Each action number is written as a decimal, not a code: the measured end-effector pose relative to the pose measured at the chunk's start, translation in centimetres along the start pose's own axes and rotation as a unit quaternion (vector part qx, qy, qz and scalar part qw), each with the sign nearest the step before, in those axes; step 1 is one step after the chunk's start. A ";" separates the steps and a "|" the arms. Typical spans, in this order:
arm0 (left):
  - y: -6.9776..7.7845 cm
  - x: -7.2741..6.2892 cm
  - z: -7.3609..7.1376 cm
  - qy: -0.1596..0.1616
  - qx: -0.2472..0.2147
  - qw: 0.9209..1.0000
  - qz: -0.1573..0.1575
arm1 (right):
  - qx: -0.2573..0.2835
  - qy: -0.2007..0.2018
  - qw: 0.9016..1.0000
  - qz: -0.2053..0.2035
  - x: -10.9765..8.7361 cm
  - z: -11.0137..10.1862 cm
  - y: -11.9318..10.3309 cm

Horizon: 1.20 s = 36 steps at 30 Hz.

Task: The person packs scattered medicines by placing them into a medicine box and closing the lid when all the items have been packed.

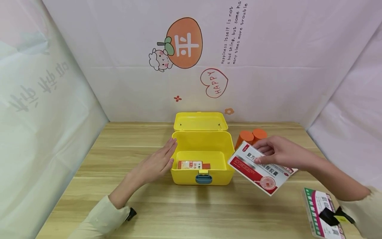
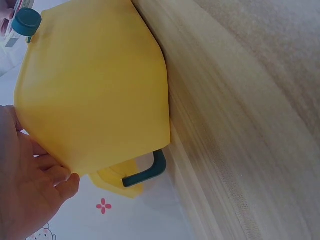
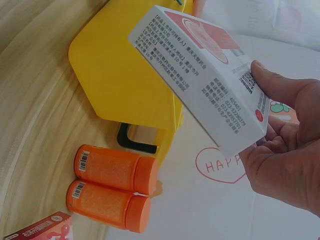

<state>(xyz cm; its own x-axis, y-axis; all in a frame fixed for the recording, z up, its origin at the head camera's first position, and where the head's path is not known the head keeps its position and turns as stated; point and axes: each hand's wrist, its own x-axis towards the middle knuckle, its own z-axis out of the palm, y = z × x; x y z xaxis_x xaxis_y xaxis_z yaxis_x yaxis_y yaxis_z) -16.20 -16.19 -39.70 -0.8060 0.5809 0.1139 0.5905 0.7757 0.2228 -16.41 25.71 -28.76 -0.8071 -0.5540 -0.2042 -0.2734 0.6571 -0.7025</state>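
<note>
A yellow storage box [image 1: 202, 177] with its lid [image 1: 200, 121] tipped back stands in the middle of the table. Inside it lies a small white and orange packet [image 1: 190, 165]. My left hand [image 1: 158, 162] rests its fingers along the box's left rim, as the left wrist view also shows at the yellow wall [image 2: 100, 85]. In my right hand [image 1: 277, 152] is a red and white medicine box [image 1: 253, 166], pinched between thumb and fingers. It is tilted in the air just right of the yellow box, its printed side panel [image 3: 185, 85] facing the right wrist camera.
Two orange bottles [image 3: 112, 170] stand side by side behind the right hand. A green, white and magenta box [image 1: 322, 212] lies at the front right, under the right sleeve. One red carton [image 3: 42, 227] shows at the right wrist view's corner. A printed white curtain [image 1: 134, 83] backs the table.
</note>
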 end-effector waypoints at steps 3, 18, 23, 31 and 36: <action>0.0 0.0 0.1 0.000 -0.002 1.000 -0.001 | 0.004 -0.005 1.000 -0.002 0.3 0.0 -0.2; -0.1 0.1 0.1 -0.004 0.007 1.000 0.005 | -0.021 -0.022 1.000 0.000 2.2 -0.2 -1.7; -0.1 0.3 0.0 -0.010 0.019 1.000 0.006 | -0.016 -0.033 0.999 0.010 2.9 -0.3 -2.3; -0.1 0.4 -0.3 -0.019 0.035 0.999 0.011 | -0.017 -0.039 0.999 -0.007 3.8 -0.1 -3.1; -0.2 0.5 -0.4 -0.023 0.047 0.999 0.015 | -0.040 -0.040 0.998 -0.019 4.9 -0.2 -3.8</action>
<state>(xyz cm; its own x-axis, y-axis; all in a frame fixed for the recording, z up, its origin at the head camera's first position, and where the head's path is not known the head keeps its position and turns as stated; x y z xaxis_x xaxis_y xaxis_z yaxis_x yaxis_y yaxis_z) -16.72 -16.11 -39.33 -0.7868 0.6126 0.0747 0.6168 0.7767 0.1272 -19.42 20.59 -27.01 -0.7519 -0.6163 -0.2341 -0.3472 0.6720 -0.6541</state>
